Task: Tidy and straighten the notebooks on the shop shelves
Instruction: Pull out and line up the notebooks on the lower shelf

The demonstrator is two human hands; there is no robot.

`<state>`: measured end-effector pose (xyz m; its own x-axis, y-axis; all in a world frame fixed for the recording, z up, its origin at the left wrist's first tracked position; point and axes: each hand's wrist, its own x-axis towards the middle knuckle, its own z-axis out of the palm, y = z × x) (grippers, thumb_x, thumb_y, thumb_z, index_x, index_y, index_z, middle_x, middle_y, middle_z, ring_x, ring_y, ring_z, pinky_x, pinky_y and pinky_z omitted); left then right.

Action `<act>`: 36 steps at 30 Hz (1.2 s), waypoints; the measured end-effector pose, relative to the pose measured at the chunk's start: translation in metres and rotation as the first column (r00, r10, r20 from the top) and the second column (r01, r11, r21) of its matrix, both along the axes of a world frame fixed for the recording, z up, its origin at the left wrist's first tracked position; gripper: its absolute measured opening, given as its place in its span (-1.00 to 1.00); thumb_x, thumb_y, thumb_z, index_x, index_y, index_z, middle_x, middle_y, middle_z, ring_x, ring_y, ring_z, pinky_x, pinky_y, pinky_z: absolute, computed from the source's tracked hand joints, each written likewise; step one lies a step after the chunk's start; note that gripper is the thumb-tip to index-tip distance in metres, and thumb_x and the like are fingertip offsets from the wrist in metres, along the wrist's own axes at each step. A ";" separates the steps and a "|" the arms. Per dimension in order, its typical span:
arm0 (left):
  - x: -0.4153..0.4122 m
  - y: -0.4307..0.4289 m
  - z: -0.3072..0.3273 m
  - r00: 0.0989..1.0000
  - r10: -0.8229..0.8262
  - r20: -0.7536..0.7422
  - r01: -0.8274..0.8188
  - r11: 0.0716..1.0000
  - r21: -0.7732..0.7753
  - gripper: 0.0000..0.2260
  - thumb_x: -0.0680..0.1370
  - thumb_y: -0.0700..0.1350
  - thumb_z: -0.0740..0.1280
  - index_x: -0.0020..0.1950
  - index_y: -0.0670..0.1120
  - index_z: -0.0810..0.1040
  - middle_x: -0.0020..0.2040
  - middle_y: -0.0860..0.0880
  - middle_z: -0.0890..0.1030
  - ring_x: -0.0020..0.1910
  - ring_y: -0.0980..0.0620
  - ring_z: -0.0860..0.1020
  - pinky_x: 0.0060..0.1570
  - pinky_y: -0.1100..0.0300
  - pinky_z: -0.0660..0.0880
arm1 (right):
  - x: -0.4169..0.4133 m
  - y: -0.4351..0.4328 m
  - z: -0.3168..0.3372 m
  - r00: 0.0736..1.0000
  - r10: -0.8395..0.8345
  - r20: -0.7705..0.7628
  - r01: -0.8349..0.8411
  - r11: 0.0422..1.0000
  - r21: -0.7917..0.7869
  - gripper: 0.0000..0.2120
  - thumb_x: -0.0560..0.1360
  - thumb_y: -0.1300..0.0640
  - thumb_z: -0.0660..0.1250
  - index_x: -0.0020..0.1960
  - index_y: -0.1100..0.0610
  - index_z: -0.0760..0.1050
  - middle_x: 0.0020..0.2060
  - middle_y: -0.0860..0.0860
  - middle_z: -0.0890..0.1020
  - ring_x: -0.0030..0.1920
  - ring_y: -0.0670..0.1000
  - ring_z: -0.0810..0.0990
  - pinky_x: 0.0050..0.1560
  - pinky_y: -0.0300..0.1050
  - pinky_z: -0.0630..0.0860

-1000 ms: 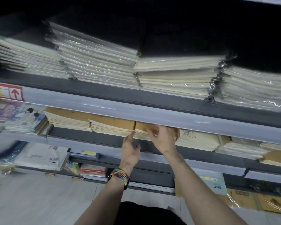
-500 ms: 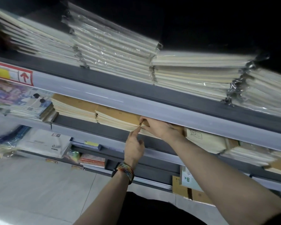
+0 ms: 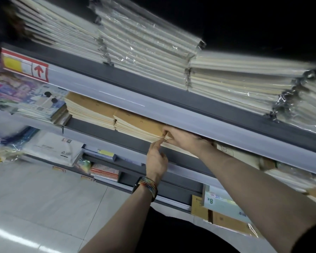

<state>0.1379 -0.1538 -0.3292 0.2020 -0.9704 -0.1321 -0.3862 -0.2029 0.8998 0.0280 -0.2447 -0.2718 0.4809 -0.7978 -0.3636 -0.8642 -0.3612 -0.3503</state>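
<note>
left hand [image 3: 156, 157]: one straight index finger poking the stack's corner, holding nothing, guessing it's nudging edges flush | right hand [image 3: 182, 140]: fingers curled over the kraft notebook stack [image 3: 182, 151], probably pinning it so it doesn't slide | stack's on the middle shelf [image 3: 117, 133], right beside the neighbouring kraft stack [image 3: 139, 125]

Glossy, crinkled clear plastic film over cream paper on the wrapped notebooks [image 3: 150, 52] at twelve o'clock, matt brown card on the brown notebooks [image 3: 135, 121] toward nine o'clock, smooth satin grey on the shelf rail [image 3: 244, 132] at three o'clock, shiny tile on the floor [image 3: 44, 207] at seven o'clock, woven cloth in the wristband [image 3: 149, 186] at six o'clock.
</note>
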 end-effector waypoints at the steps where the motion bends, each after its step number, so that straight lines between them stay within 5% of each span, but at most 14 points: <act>1: 0.000 0.000 -0.001 1.000 0.002 -0.005 -0.002 1.000 -0.001 -0.42 0.45 -0.46 0.16 0.45 -0.13 0.43 0.40 -0.13 0.46 0.37 -0.06 0.44 0.34 0.41 0.19 | 0.000 -0.001 -0.002 1.000 -0.020 0.013 0.020 1.000 0.013 -0.58 0.63 0.21 0.26 0.46 0.23 0.33 0.34 0.21 0.50 0.23 0.14 0.49 0.11 -0.22 0.25; 7: 0.000 0.000 -0.002 1.000 0.009 -0.027 -0.009 1.000 -0.027 -0.40 0.43 -0.47 0.15 0.44 -0.12 0.45 0.37 -0.11 0.48 0.33 -0.05 0.46 0.29 0.47 0.19 | 0.000 -0.004 -0.004 0.999 -0.006 0.047 0.006 1.000 -0.003 -0.56 0.63 0.19 0.25 0.48 0.27 0.31 0.36 0.24 0.47 0.36 0.21 0.45 0.10 -0.28 0.20; 13: 0.000 0.004 -0.008 1.000 -0.016 -0.014 0.016 0.999 0.047 -0.45 0.51 -0.40 0.15 0.49 -0.09 0.39 0.39 -0.11 0.42 0.32 -0.07 0.45 0.27 0.27 0.32 | -0.005 -0.004 -0.002 0.998 0.040 0.051 -0.038 0.998 -0.040 -0.65 0.62 0.22 0.27 0.38 0.26 0.40 0.18 0.13 0.54 0.08 -0.04 0.41 0.04 -0.32 0.22; 23: 0.001 0.003 -0.008 0.998 -0.044 -0.035 0.045 0.998 0.050 -0.46 0.54 -0.36 0.15 0.51 -0.07 0.36 0.39 -0.14 0.40 0.27 -0.11 0.48 0.34 0.13 0.39 | -0.005 -0.014 -0.012 0.992 0.111 -0.066 -0.119 0.986 -0.120 -0.70 0.63 0.21 0.25 0.34 0.28 0.42 0.03 -0.04 0.40 0.03 -0.07 0.36 -0.01 -0.29 0.24; 29: 0.003 0.003 -0.008 0.998 -0.054 -0.030 0.056 0.997 0.051 -0.49 0.57 -0.33 0.17 0.52 -0.05 0.36 0.38 -0.13 0.41 0.21 -0.09 0.52 0.26 0.18 0.42 | -0.010 -0.016 -0.025 0.979 0.125 -0.161 -0.166 0.948 -0.273 -0.86 0.59 -0.08 0.28 0.07 -0.11 0.35 -0.07 -0.15 0.49 -0.08 -0.06 0.53 0.09 -0.11 0.50; 33: -0.001 0.004 -0.005 0.999 0.037 -0.025 -0.037 0.999 -0.013 -0.46 0.54 -0.34 0.17 0.48 0.03 0.41 0.29 -0.05 0.47 0.03 -0.02 0.56 0.07 0.19 0.54 | -0.014 -0.016 -0.020 0.990 0.111 -0.088 -0.128 0.965 -0.229 -0.89 0.59 -0.13 0.24 0.03 -0.12 0.42 -0.05 -0.13 0.55 -0.01 -0.09 0.55 0.21 -0.04 0.49; 36: -0.003 0.005 -0.002 0.999 0.044 -0.014 -0.045 0.997 -0.062 -0.46 0.53 -0.35 0.16 0.48 0.02 0.42 0.27 -0.03 0.48 -0.02 0.06 0.54 0.00 0.35 0.44 | -0.013 -0.016 -0.016 0.995 0.097 0.022 -0.092 0.982 -0.165 -0.90 0.59 0.06 0.33 0.09 0.03 0.52 0.01 -0.06 0.60 0.04 -0.02 0.57 0.26 -0.02 0.46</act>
<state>0.1350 -0.1492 -0.3308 0.2442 -0.9669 -0.0747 -0.3665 -0.1633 0.9160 0.0152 -0.2606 -0.2881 0.5653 -0.7960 -0.2162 -0.8137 -0.4951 -0.3047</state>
